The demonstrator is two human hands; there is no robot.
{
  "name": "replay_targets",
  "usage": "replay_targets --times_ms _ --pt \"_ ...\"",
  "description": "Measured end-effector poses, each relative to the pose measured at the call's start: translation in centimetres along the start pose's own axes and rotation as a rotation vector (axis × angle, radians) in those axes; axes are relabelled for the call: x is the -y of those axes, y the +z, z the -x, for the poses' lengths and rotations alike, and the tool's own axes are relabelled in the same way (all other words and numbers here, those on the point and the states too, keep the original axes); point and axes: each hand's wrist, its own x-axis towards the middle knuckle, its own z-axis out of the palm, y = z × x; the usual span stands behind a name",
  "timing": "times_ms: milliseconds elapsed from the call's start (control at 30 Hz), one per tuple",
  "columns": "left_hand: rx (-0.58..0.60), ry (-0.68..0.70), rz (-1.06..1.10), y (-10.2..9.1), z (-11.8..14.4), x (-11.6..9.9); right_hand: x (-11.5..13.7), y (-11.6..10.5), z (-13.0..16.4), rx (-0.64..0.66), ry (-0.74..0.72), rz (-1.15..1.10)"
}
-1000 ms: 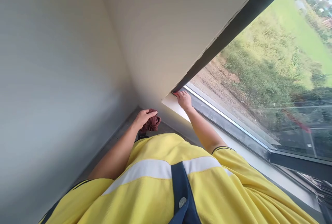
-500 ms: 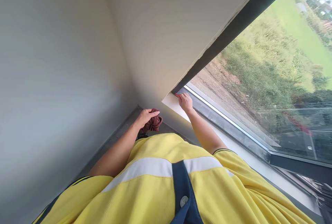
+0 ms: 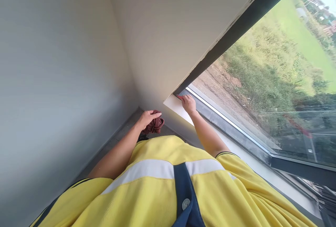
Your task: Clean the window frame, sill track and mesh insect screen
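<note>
My left hand is closed around a bunched dark-red cloth, held in the air in front of my yellow shirt. At the inner corner of the window, my right hand is closed on a small red tool. Its tip points at the spot where the dark window frame meets the white sill. Most of the tool is hidden in my fingers, so its exact kind cannot be told.
A pale wall rises on the left and meets a second wall beside the window. Grey floor shows below in the corner. The window glass fills the right side, with greenery outside. Ragged marks run along the frame's upper edge.
My right hand has shifted very slightly rightward at the corner, still gripping the red tool. My left hand and the cloth stay almost where they were.
</note>
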Motion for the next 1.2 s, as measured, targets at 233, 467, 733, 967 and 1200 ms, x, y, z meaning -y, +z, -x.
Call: replay_targets --times_ms 233,467,733,967,1200 --pt "-0.002 -0.007 0.018 -0.1 0.3 0.2 0.0 -0.3 0.0 -0.027 0.051 -0.040" --pt "-0.006 -0.019 0.029 0.2 0.4 -0.2 0.2 -1.1 0.4 -0.119 0.039 -0.060" --pt "0.019 -0.021 0.039 0.3 0.0 0.1 0.2 -2.0 -0.6 -0.048 0.027 -0.048" --pt "0.013 -0.022 0.052 0.3 0.2 0.0 0.2 -2.0 -0.7 -0.005 0.010 -0.025" --pt "0.005 -0.026 0.062 0.4 0.4 -0.2 0.2 -1.8 -0.6 -0.017 0.011 -0.028"
